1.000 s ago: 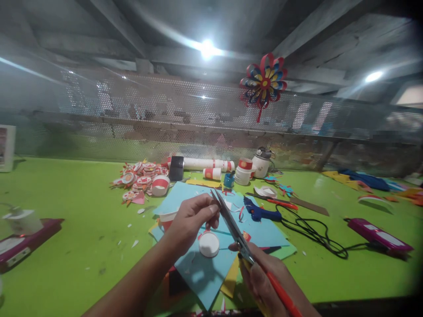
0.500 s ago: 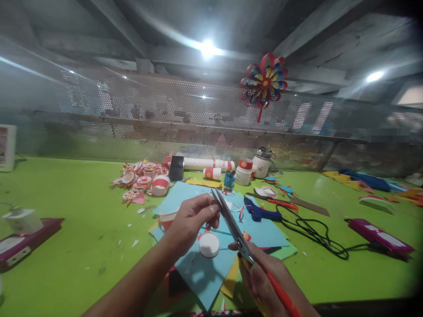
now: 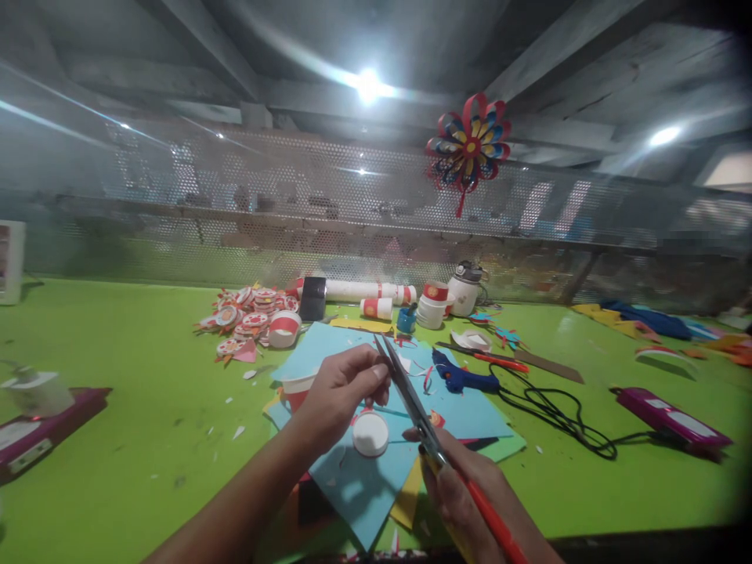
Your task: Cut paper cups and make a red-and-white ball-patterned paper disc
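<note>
My right hand [image 3: 464, 493] grips a pair of red-handled scissors [image 3: 411, 403] whose blades point up and away, toward my left hand. My left hand [image 3: 341, 388] is closed in a pinch against the blades, holding something small that I cannot make out. Below my hands lie blue paper sheets [image 3: 364, 470] on the green table [image 3: 129, 439], with a white round lid [image 3: 370, 433] on them. A red and white paper cup [image 3: 297, 389] stands just left of my left hand.
A blue glue gun [image 3: 464, 380] with a black cord [image 3: 558, 415] lies to the right. A pile of red and white discs [image 3: 247, 319], cups [image 3: 433, 304] and a white bottle [image 3: 465, 290] stand at the back. Pink trays [image 3: 675, 419] [image 3: 35, 427] lie at both sides. A paper pinwheel [image 3: 470, 145] hangs on the mesh wall.
</note>
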Motion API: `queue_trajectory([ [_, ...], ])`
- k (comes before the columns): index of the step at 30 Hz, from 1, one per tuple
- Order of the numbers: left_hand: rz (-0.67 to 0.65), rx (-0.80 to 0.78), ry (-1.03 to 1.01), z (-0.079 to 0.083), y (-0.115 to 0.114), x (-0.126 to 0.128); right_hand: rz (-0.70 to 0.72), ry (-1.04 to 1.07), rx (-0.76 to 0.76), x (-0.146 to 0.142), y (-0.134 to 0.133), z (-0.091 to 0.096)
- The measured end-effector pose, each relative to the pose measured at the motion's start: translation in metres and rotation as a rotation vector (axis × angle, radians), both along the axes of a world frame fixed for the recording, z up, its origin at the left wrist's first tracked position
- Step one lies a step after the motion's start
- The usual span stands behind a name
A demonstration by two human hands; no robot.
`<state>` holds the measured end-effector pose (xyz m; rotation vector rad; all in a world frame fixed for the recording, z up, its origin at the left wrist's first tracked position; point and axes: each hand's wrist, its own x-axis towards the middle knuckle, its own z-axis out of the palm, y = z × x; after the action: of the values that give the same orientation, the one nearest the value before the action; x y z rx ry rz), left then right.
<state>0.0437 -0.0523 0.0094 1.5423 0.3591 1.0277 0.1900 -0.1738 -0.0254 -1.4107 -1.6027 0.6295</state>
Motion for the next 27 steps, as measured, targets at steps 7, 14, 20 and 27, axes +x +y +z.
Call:
queue_trajectory([
  [7, -0.033, -0.002, -0.017, -0.0027, 0.0029, -0.0008, 0.036, 0.064, -0.022, 0.0011, -0.0027, 0.0012],
  [14, -0.038, 0.009, -0.012, -0.0034, 0.0036, -0.0013, 0.037, 0.097, -0.048, 0.0006, -0.0040, 0.0032],
  [20, -0.028, -0.003, -0.008, -0.0028, 0.0029, -0.0007, 0.039, 0.095, -0.065, -0.0003, -0.0041, 0.0033],
  [27, -0.029, -0.010, -0.004, -0.0029, 0.0029, -0.0002, 0.030, 0.109, -0.069, -0.0019, -0.0045, 0.0027],
])
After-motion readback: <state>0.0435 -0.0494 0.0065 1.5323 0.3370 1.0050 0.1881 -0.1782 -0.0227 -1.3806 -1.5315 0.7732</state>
